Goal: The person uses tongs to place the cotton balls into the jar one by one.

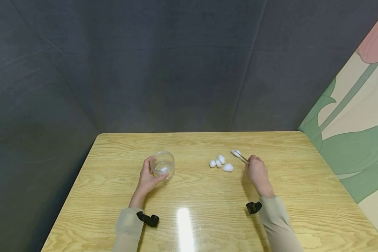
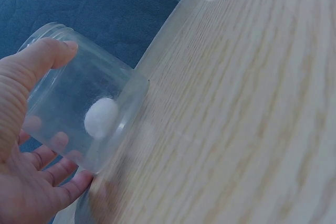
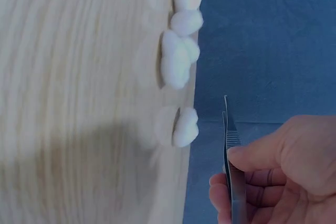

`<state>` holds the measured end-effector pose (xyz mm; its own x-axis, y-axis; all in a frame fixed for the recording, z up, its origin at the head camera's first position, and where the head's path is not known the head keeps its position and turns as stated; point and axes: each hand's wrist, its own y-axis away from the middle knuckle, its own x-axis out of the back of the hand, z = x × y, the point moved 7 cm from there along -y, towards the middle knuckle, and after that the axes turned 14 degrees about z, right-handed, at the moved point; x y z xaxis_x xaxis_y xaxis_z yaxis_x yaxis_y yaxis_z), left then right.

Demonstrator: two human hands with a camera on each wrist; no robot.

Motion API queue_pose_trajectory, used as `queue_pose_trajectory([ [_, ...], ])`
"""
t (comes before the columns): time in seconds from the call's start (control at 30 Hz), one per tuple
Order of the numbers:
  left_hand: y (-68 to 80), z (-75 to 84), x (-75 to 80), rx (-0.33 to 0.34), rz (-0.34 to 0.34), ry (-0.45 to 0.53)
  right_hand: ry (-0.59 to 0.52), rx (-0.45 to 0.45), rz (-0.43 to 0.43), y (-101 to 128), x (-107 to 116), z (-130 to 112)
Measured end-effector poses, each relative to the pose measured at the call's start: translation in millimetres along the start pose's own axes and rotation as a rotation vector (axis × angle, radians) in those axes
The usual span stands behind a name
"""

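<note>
In the head view my left hand (image 1: 148,180) grips a clear plastic jar (image 1: 168,160), thumb on the near side and fingers round the far side. A white cotton ball (image 2: 101,118) lies inside near the jar's bottom. My right hand (image 1: 258,173) pinches metal tweezers (image 3: 233,140) between thumb and fingers. In the right wrist view the tweezer tips stand slightly apart with nothing between them. Beside them sits a single cotton ball (image 3: 186,128); in the head view the tips overlap it. Several more cotton balls (image 1: 228,168) lie in a loose cluster left of the tweezers.
Everything is on a light wood-grain table (image 1: 113,217) with a bright glare spot near its front. A dark curtain (image 1: 176,70) hangs behind and to the left. At the right is a cloth with a flower print (image 1: 359,147).
</note>
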<state>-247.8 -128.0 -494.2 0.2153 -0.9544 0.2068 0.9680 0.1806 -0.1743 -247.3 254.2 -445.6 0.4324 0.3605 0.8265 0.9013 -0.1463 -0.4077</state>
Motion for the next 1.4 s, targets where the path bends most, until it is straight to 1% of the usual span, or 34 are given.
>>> queue_pose_trajectory([
  [0.03, 0.0, 0.0, 0.1, -0.001, -0.001, 0.000, 0.001, -0.006, -0.008, -0.7, -1.1, 2.0],
  [0.07, -1.3, -4.5, -0.5, 0.002, -0.001, 0.004, 0.003, -0.013, -0.016, -1.5, -2.3, 4.1],
  [0.1, -1.3, -5.4, -0.3, 0.017, -0.001, 0.016, 0.003, -0.023, -0.027, -2.0, -3.7, 6.6],
  [0.2, -1.3, -5.9, -0.7, 0.033, 0.001, 0.021, 0.004, -0.040, -0.046, -3.5, -7.0, 13.1],
  [0.27, -3.3, -15.1, -1.6, 0.035, 0.011, 0.025, 0.009, -0.041, -0.049, -4.3, -8.3, 16.0],
  [0.43, -3.0, -16.1, -1.2, 0.034, 0.018, 0.021, 0.010, -0.025, -0.041, -6.1, -9.1, 19.1],
  [0.87, -3.4, -15.4, -1.4, 0.037, 0.011, 0.003, 0.029, -0.053, -0.069, -10.7, -17.3, 26.0],
  [1.0, -1.8, -9.8, -0.8, 0.048, 0.003, 0.007, 0.052, -0.070, -0.097, -11.0, -21.1, 27.9],
  [1.13, 3.8, 9.8, 1.0, 0.034, -0.005, 0.008, 0.085, -0.077, -0.122, -11.2, -23.9, 28.0],
  [1.23, 6.6, 19.8, 2.0, 0.023, -0.010, -0.001, 0.114, -0.060, -0.131, -11.8, -24.6, 26.4],
  [1.3, 5.5, 17.3, 1.9, 0.022, -0.008, 0.001, 0.128, -0.050, -0.132, -12.4, -24.8, 25.7],
  [1.4, 0.8, 4.1, 0.5, 0.021, -0.003, 0.005, 0.141, -0.037, -0.129, -13.2, -25.3, 25.2],
])
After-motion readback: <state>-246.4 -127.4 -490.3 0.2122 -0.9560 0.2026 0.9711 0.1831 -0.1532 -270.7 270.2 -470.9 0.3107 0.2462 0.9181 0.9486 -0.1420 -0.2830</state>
